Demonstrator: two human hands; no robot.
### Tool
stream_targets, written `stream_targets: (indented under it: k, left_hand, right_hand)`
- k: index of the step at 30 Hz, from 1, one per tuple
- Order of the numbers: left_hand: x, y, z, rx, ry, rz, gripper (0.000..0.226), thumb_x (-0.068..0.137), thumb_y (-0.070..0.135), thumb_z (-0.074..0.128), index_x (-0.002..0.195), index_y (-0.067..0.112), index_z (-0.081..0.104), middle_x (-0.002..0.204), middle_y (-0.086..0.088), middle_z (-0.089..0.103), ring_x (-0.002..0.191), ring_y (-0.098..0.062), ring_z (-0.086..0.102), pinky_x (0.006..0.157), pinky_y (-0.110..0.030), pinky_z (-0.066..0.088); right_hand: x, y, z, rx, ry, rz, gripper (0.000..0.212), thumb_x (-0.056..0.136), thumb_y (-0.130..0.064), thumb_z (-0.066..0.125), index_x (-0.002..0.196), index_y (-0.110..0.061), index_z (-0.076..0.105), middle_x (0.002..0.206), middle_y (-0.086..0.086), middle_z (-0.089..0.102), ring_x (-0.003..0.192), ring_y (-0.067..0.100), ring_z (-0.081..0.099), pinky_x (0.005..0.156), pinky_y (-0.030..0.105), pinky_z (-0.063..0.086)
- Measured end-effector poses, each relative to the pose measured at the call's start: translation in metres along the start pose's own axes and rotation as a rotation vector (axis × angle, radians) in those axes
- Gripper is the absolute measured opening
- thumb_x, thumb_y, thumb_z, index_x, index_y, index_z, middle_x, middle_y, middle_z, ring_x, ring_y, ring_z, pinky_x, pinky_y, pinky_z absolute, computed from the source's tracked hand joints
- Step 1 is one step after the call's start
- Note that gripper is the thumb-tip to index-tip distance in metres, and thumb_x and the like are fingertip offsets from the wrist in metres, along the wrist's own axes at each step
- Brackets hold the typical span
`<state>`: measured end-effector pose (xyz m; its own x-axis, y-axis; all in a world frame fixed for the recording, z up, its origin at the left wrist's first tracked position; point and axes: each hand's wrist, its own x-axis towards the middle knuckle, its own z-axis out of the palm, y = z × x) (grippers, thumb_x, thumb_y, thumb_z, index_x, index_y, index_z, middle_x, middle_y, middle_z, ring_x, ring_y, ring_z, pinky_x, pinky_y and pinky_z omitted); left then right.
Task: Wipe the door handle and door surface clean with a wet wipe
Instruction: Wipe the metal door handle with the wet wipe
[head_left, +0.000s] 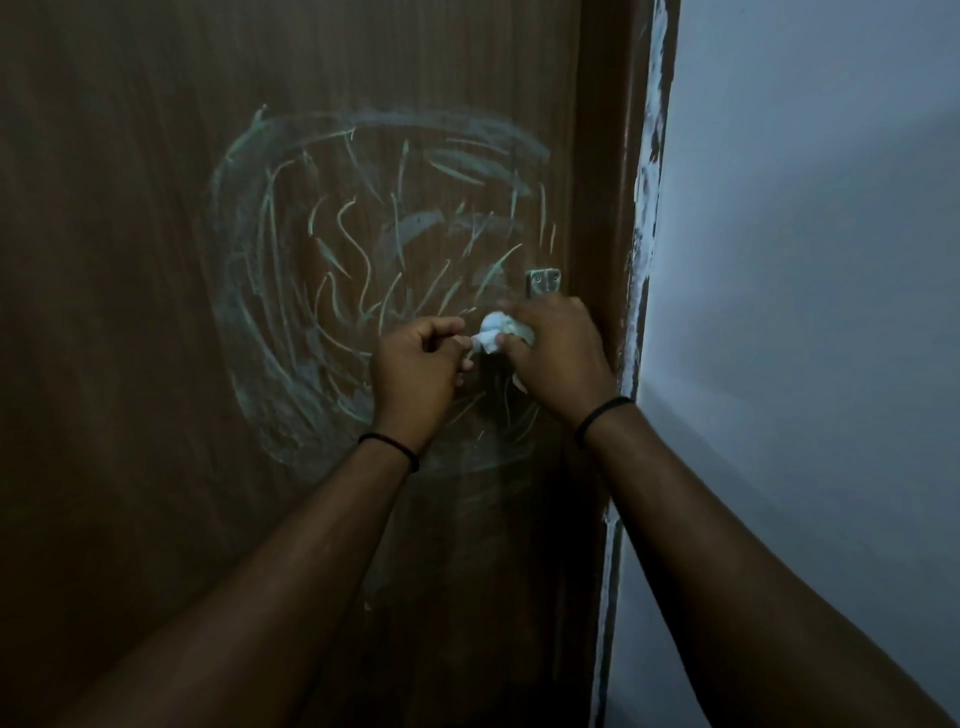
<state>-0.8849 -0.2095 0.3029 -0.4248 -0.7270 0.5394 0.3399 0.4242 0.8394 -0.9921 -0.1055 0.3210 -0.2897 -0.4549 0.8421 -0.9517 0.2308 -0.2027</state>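
Brown wood-grain door (156, 260) — pale scribbles (322, 249) — white wipe (496, 332), black wristbands (602, 413).

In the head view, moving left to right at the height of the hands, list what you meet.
Chalk-marked brown door → left hand → crumpled white wet wipe → right hand → white-smeared door edge → pale wall.

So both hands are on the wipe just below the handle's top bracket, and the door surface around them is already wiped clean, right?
Not quite. The head view shows the door is not clean: pale chalky scribbles ring the area. The rest stands: the right hand holds the bunched wipe below the bracket, and the left hand pinches its end.
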Motion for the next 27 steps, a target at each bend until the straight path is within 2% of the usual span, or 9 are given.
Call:
stream_targets:
  k: [3,5,9,14,18,20,21,24,27]
  left_hand:
    - [-0.001,-0.002,-0.003,0.039,0.000,0.012,0.019,0.092,0.003,0.065,0.091,0.021,0.070,0.075,-0.005,0.071,0.061,-0.009,0.065,0.055,-0.022,0.052]
    - [-0.001,-0.003,-0.005,0.047,0.006,0.001,0.014,0.093,0.003,0.063,0.098,0.013,0.072,0.073,-0.006,0.070,0.060,-0.010,0.063,0.055,-0.022,0.052]
    - [-0.006,-0.004,-0.002,0.103,-0.034,0.025,0.019,0.095,0.004,0.060,0.102,0.016,0.074,0.074,-0.001,0.071,0.064,-0.011,0.064,0.058,-0.023,0.053]
    - [-0.004,-0.004,-0.007,0.139,-0.018,0.021,0.020,0.095,0.009,0.060,0.111,0.008,0.072,0.086,-0.009,0.074,0.072,-0.014,0.067,0.063,-0.026,0.053]
    - [-0.003,-0.006,-0.001,0.180,0.041,0.036,0.019,0.096,0.012,0.060,0.109,0.010,0.074,0.096,-0.011,0.075,0.084,-0.020,0.069,0.074,-0.035,0.057]
    - [-0.006,-0.008,0.002,0.208,0.087,0.057,0.019,0.097,0.012,0.059,0.109,0.011,0.073,0.099,-0.007,0.074,0.091,-0.020,0.070,0.083,-0.041,0.059]
    - [-0.009,-0.008,0.003,0.236,0.103,0.090,0.021,0.097,0.012,0.058,0.111,0.012,0.073,0.101,-0.004,0.074,0.093,-0.016,0.069,0.085,-0.039,0.058]
    - [-0.020,-0.006,0.004,0.318,0.154,0.254,0.027,0.097,0.009,0.055,0.115,0.023,0.069,0.091,0.017,0.068,0.082,0.013,0.061,0.073,-0.003,0.045]
    - [-0.022,-0.004,0.008,0.306,0.161,0.301,0.027,0.098,0.010,0.055,0.117,0.024,0.068,0.094,0.023,0.065,0.089,0.017,0.060,0.076,-0.002,0.044]
  right_hand:
    - [0.000,0.016,-0.006,0.061,0.011,0.155,0.023,0.087,-0.022,0.068,0.109,-0.015,0.072,0.108,0.009,0.061,0.091,0.019,0.055,0.077,0.015,0.036]
    - [-0.007,0.004,-0.001,0.064,0.052,0.053,0.019,0.087,-0.013,0.067,0.105,-0.012,0.073,0.103,0.010,0.064,0.094,0.022,0.058,0.077,0.008,0.033]
    - [-0.011,-0.011,0.007,-0.003,-0.019,-0.120,0.027,0.087,-0.008,0.065,0.113,-0.015,0.069,0.111,0.007,0.062,0.104,0.021,0.053,0.084,0.026,0.044]
    - [0.003,0.010,-0.007,-0.030,-0.053,0.066,0.021,0.087,-0.010,0.064,0.107,-0.012,0.072,0.103,0.009,0.070,0.099,0.024,0.059,0.085,0.029,0.045]
    - [0.003,-0.009,-0.010,-0.053,-0.181,-0.177,0.026,0.091,-0.019,0.064,0.116,-0.021,0.068,0.113,0.003,0.068,0.107,0.023,0.055,0.093,0.036,0.047]
    - [0.010,-0.010,-0.017,-0.113,-0.233,-0.290,0.030,0.090,-0.015,0.064,0.119,-0.022,0.067,0.118,0.002,0.067,0.109,0.020,0.056,0.094,0.030,0.047]
    - [0.015,-0.009,-0.019,-0.112,-0.277,-0.315,0.033,0.089,-0.011,0.064,0.120,-0.022,0.066,0.118,0.003,0.067,0.109,0.019,0.058,0.091,0.025,0.045]
    - [0.022,-0.011,-0.019,-0.118,-0.392,-0.325,0.038,0.089,-0.008,0.059,0.124,-0.023,0.063,0.121,0.002,0.065,0.108,0.018,0.059,0.087,0.024,0.044]
    - [0.008,-0.005,-0.010,0.102,-0.149,-0.116,0.019,0.091,-0.019,0.061,0.109,-0.020,0.069,0.105,-0.007,0.067,0.092,-0.002,0.061,0.080,0.007,0.039]
